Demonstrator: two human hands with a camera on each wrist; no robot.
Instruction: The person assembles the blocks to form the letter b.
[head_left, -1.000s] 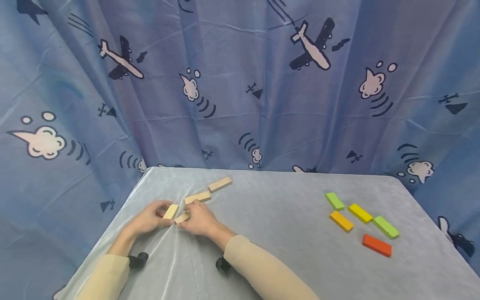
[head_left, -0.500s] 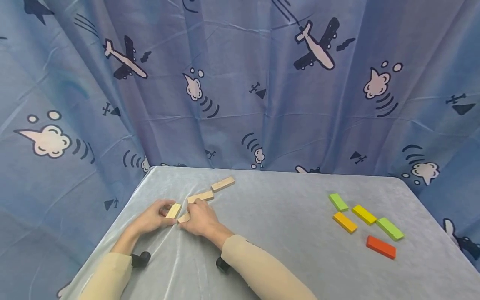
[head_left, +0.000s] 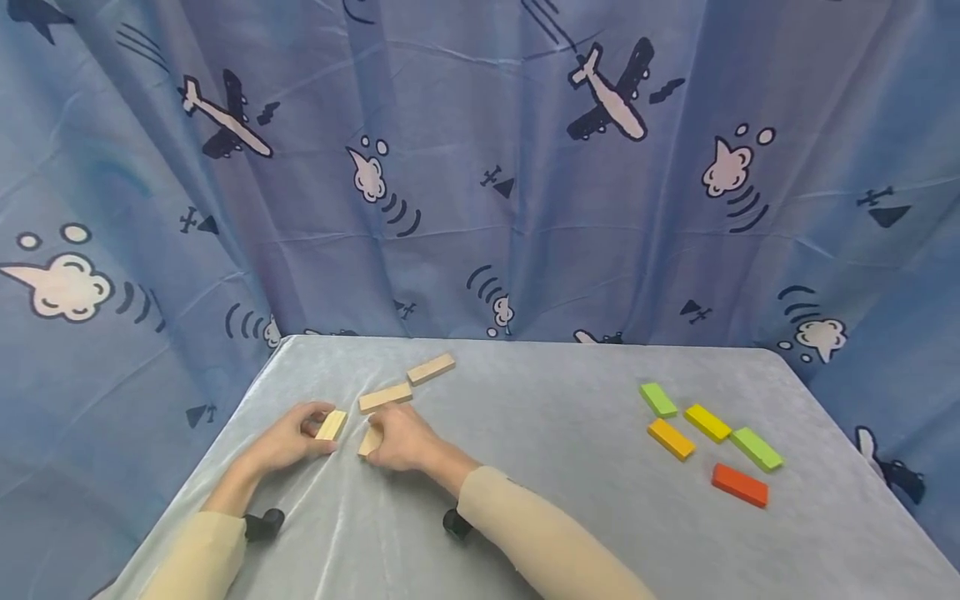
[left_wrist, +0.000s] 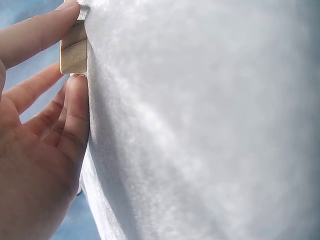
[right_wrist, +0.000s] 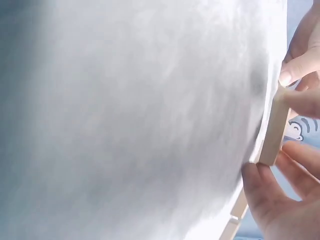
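In the head view my left hand holds a light wooden block between thumb and fingers at the table's left side. A seam across the piece shows in the left wrist view, where the fingers and thumb grip its ends. Just to its right, my right hand pinches another plain wooden block, partly covered by the fingers. From the right wrist, that block stretches between the fingers of both hands. Behind the right hand lie two more wooden blocks, a nearer one and a farther one, in a slanting line.
Several coloured blocks lie on the right side of the grey cloth-covered table, among them a red one, an orange one and a yellow one. A blue curtain with airplane prints hangs behind the table's far edge.
The block in my right hand has turned and shifted slightly right, widening the gap to the left-hand block. My left hand keeps its hold. The head view has swung a little.
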